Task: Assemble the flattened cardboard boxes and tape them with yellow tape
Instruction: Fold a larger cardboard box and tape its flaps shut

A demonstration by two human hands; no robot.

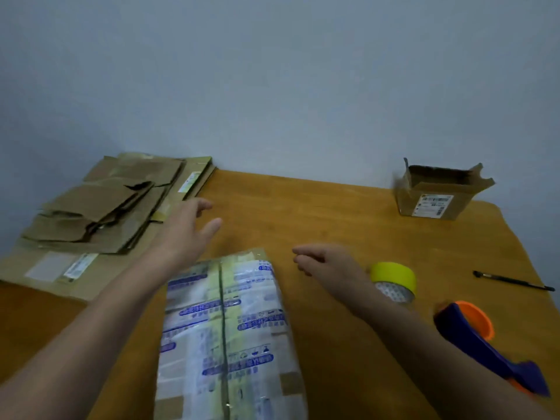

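A stack of flattened cardboard boxes (100,213) lies at the table's far left. My left hand (188,228) hovers open beside its right edge, fingers spread, holding nothing. A closed box (224,334) covered in printed clear tape, with a yellowish strip along its centre seam, lies in front of me. My right hand (324,265) floats just right of it, fingers loosely curled and empty. The yellow tape roll (394,280) sits right behind that hand. An assembled brown box (436,192) with open top flaps stands at the far right.
A purple and orange tape dispenser (481,341) lies at the right front. A thin black pen (512,280) rests near the wooden table's (303,207) right edge. A plain pale wall rises behind the table.
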